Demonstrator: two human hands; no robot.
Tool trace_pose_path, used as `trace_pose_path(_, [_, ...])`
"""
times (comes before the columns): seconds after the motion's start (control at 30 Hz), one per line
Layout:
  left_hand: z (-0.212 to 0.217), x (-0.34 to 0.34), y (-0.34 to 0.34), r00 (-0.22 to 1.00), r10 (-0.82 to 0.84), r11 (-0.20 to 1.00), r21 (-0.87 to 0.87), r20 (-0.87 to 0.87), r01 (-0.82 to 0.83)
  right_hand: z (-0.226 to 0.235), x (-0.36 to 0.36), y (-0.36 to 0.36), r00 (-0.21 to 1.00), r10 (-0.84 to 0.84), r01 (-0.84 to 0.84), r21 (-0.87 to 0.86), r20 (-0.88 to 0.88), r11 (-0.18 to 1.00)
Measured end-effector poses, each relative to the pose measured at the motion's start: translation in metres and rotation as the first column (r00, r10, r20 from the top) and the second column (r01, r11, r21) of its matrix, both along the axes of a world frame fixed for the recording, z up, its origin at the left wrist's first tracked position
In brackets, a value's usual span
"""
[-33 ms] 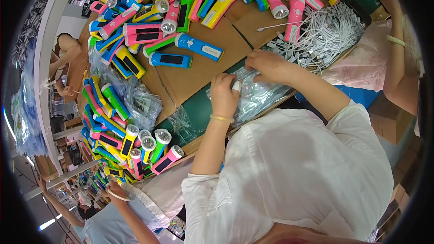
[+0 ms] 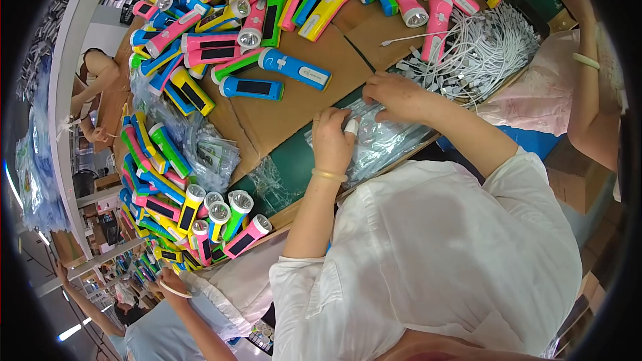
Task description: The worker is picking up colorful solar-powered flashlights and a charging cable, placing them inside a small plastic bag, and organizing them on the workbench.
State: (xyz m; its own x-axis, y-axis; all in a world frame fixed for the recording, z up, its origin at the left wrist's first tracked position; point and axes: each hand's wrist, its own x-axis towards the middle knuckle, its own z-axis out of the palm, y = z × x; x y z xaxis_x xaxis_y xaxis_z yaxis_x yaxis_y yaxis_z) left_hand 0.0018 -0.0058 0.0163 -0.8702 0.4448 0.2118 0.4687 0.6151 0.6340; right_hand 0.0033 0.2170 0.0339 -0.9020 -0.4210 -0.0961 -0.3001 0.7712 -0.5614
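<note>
Both our hands rest on the stack of clear plastic bags (image 2: 374,144) at the near table edge: left hand (image 2: 332,142) curled, pinching one bag, right hand (image 2: 396,95) flat, fingers pressing the stack. We judge the slippery bags could slide off that edge, or several could lift together. Nothing differs from the earlier frame; blue flashlights (image 2: 294,68) lie just beyond.

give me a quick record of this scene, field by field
left hand: pressing on a stack of clear plastic bags, pale bangle at the wrist
right hand: resting on the same stack's far end
surface: brown cardboard sheet over a green tabletop
beside hands: tangle of white charging cables
around: colourful plastic flashlights piled left and top
nearest flashlight: blue one lying alone
</note>
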Motion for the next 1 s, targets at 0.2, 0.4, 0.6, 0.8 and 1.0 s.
trace_pose_path(0.2, [-0.008, -0.001, -0.002, 0.998, -0.043, 0.998, 0.052, 0.048, 0.041, 0.001, -0.003, 0.000, 1.000, 0.029, -0.029, 0.024, 0.000, 0.999])
trace_pose_path(0.4, [-0.007, 0.009, 0.005, 0.999, -0.038, 0.988, 0.152, 0.019, 0.034, 0.009, 0.014, -0.007, 0.956, -0.003, -0.038, -0.134, -0.292, 0.990])
trace_pose_path(0.6, [-0.009, 0.006, 0.009, 0.986, -0.063, 0.977, 0.194, -0.153, 0.092, 0.005, 0.017, -0.015, 0.892, -0.050, -0.030, -0.170, -0.449, 0.985])
trace_pose_path(0.8, [-0.004, 0.007, 0.007, 0.939, -0.091, 0.989, 0.078, -0.332, 0.124, 0.002, 0.019, -0.019, 0.854, -0.022, -0.017, -0.071, -0.520, 0.997])
trace_pose_path(1.0, [0.012, 0.012, -0.019, 0.989, -0.050, 0.997, 0.053, -0.142, 0.058, 0.003, 0.016, -0.009, 0.883, 0.034, -0.065, -0.051, -0.468, 0.997])
